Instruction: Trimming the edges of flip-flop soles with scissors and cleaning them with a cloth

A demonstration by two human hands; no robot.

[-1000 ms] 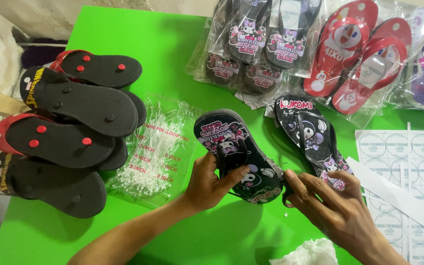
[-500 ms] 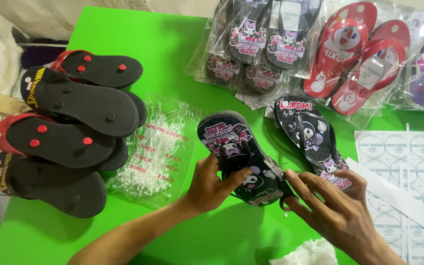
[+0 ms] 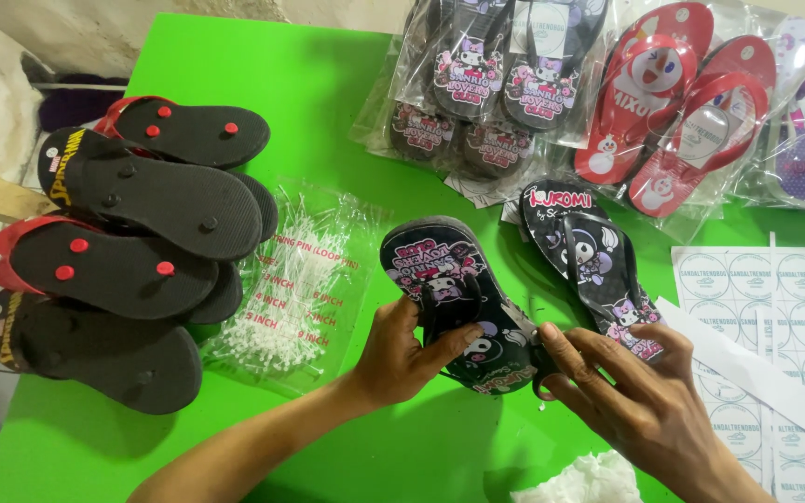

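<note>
Currently: black printed flip-flop [image 3: 454, 298], long axis running upper-left to lower-right, toe apparently pointing upper-left; left hand [image 3: 401, 354] gripping its side, right hand [image 3: 640, 391] pinching its heel.

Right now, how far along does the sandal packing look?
Done: bagged pairs lie at the table's far edge. In hand: the left hand and right hand hold a black cartoon-print flip-flop; its mate lies beside it. Left: a stack of unbagged black flip-flops sits left of a bag of white loop pins.
</note>
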